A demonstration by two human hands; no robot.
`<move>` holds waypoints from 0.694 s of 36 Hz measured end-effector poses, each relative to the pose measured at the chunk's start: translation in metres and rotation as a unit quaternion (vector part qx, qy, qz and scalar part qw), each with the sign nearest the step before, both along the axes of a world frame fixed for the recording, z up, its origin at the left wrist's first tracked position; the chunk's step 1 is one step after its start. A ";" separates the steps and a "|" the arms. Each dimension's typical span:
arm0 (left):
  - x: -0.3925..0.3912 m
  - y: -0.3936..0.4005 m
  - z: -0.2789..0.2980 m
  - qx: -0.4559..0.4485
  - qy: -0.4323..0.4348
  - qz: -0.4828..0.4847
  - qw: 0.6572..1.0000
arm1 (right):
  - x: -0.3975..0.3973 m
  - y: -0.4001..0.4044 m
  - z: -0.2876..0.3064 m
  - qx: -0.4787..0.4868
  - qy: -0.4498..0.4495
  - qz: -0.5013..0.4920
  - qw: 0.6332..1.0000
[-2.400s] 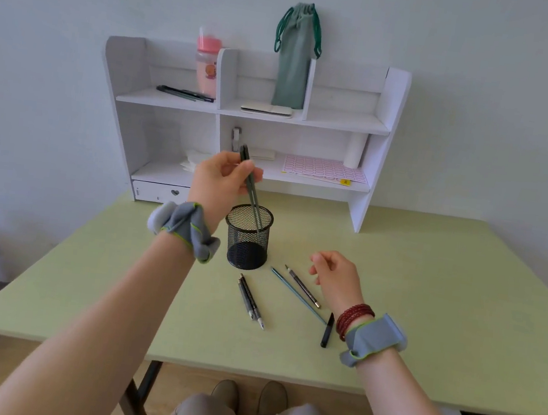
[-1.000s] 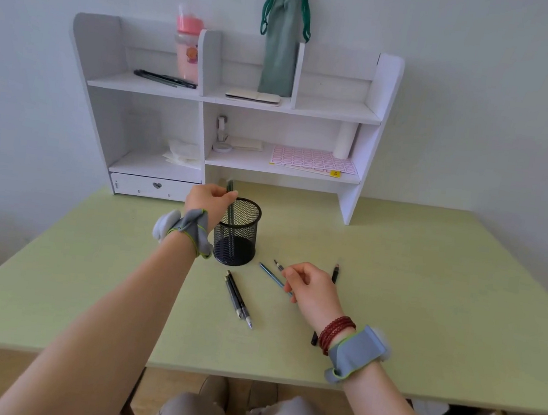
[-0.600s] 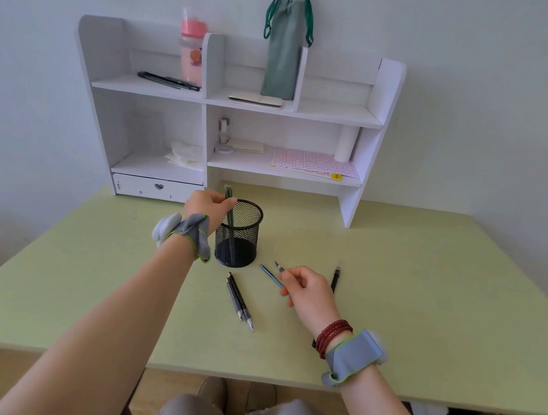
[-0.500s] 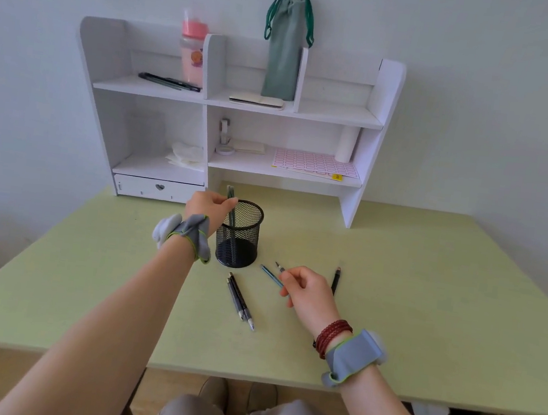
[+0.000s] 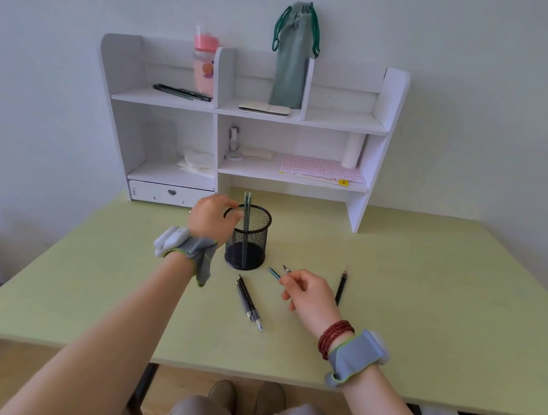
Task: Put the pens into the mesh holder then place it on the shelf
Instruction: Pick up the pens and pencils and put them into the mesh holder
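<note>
The black mesh holder (image 5: 247, 238) stands on the green table (image 5: 425, 312), with two dark green pens (image 5: 247, 211) upright inside it. My left hand (image 5: 212, 218) sits at the holder's left rim, its fingers loose and off the pens. To the right of the holder, my right hand (image 5: 308, 294) pinches a teal pen (image 5: 274, 272) and a second thin pen (image 5: 286, 269), whose tips stick out just above the table. Two dark pens (image 5: 249, 302) lie side by side in front of the holder. One black pen (image 5: 341, 288) lies to the right of my right hand.
A white desk shelf (image 5: 375, 126) stands at the table's back, holding a pink bottle (image 5: 203, 60), a green pouch (image 5: 292, 58), dark pens (image 5: 181, 92), a sticker sheet (image 5: 322, 170) and tape. Its upper right compartment is bare. My knees and shoes show below the table's front edge.
My left hand has lowered the two pens into the holder and let go of them. My right hand has closed on two pens to the right of the holder and lifted their ends.
</note>
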State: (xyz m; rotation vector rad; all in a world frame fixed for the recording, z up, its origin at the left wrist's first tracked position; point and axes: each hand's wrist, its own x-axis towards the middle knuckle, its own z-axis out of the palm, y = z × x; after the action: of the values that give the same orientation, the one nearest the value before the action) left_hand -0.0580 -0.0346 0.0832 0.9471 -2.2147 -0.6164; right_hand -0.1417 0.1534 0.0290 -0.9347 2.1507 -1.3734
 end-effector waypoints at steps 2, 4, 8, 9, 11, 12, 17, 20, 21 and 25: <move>0.006 0.005 0.002 -0.071 0.000 -0.021 0.997 | 0.001 -0.002 0.000 0.001 0.001 0.004 1.000; 0.012 0.012 0.002 -0.137 -0.010 -0.057 0.989 | 0.004 -0.003 -0.001 -0.001 0.001 0.006 1.000; 0.019 0.026 -0.001 -0.233 -0.038 -0.139 0.962 | 0.009 -0.005 -0.004 -0.001 0.017 0.000 1.000; 0.023 0.029 -0.001 -0.250 -0.053 -0.153 0.955 | 0.012 -0.005 -0.005 0.000 0.022 -0.003 1.000; 0.026 0.033 -0.006 -0.273 -0.089 -0.175 0.942 | 0.013 -0.003 -0.007 0.000 0.027 -0.011 1.000; 0.026 0.034 -0.009 -0.280 -0.106 -0.184 0.936 | 0.013 -0.003 -0.008 0.000 0.028 -0.015 0.999; 0.030 0.040 -0.028 -0.282 -0.217 -0.190 0.915 | 0.017 0.000 -0.011 0.010 0.038 -0.016 0.999; 0.033 0.040 -0.041 -0.280 -0.280 -0.195 0.897 | 0.017 0.003 -0.013 0.017 0.042 -0.017 0.999; 0.033 0.040 -0.045 -0.277 -0.294 -0.199 0.893 | 0.017 0.003 -0.014 0.017 0.042 -0.017 0.999; 0.038 0.041 -0.060 -0.290 -0.329 -0.210 0.874 | 0.019 0.006 -0.016 0.018 0.054 -0.015 0.998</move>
State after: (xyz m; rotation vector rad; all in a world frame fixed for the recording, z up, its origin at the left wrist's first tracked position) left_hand -0.0205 0.0066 0.0229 0.3695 -2.9875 0.2733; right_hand -0.1223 0.1592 0.0128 -0.9875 2.2694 -1.3219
